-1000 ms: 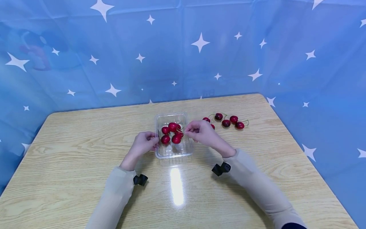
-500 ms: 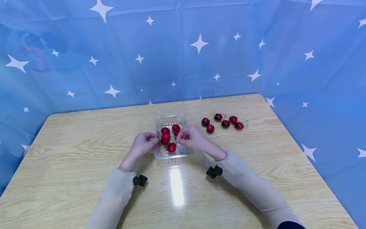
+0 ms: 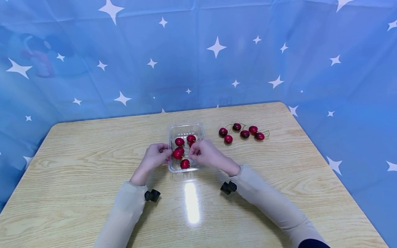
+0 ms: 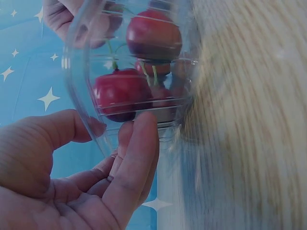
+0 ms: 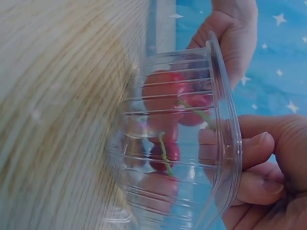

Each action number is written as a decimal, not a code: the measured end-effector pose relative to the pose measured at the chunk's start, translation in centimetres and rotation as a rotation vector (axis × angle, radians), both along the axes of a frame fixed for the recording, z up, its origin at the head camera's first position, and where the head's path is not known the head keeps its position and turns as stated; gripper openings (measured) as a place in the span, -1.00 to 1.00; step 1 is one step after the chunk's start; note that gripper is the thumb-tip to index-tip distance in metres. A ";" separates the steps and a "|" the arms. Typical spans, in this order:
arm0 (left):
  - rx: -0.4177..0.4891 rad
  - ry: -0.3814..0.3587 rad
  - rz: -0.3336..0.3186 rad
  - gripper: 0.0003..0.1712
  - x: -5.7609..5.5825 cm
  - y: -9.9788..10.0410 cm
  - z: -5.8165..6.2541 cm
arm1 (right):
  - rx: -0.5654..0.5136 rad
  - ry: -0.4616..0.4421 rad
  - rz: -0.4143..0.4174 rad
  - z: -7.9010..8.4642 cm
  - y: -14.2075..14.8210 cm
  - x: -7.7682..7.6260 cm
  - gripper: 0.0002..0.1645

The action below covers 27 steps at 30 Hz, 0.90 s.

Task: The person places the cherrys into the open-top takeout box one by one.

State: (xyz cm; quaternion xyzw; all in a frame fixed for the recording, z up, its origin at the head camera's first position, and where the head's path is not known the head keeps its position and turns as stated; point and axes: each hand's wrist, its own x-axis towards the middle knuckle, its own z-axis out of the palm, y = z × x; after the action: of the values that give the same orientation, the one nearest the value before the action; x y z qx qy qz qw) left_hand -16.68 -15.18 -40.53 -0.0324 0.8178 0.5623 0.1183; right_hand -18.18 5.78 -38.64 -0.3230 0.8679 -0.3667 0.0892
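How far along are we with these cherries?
Apparently done: several cherries sit in the clear tray. In hand: the left hand grips the tray's edge; the right hand reaches inside, its hold unclear. Probably remaining: six cherries on the table, right of the tray.

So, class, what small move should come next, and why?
Probably relax the right hand, loosing any green stem it may pinch: its fingers dip inside the clear container, where red cherries already sit, and the left hand grips its side.
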 end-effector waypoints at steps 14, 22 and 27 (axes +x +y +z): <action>0.009 -0.001 -0.001 -0.71 0.1 0.0 0.1 | 0.033 -0.039 -0.010 0.0 -0.3 0.0 -0.93; 0.006 0.001 -0.003 -0.71 0.1 0.0 0.1 | -0.030 -0.018 -0.033 0.0 0.2 -0.2 -0.88; 0.002 0.002 -0.004 -0.71 0.1 0.1 0.1 | -0.072 0.001 -0.046 0.1 0.5 -0.4 -0.86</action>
State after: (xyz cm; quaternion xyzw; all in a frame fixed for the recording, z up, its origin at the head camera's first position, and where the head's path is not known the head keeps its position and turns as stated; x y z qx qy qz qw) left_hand -16.60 -15.12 -40.41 -0.0303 0.8175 0.5628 0.1185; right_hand -18.57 6.33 -38.59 -0.3063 0.8614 -0.3993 0.0689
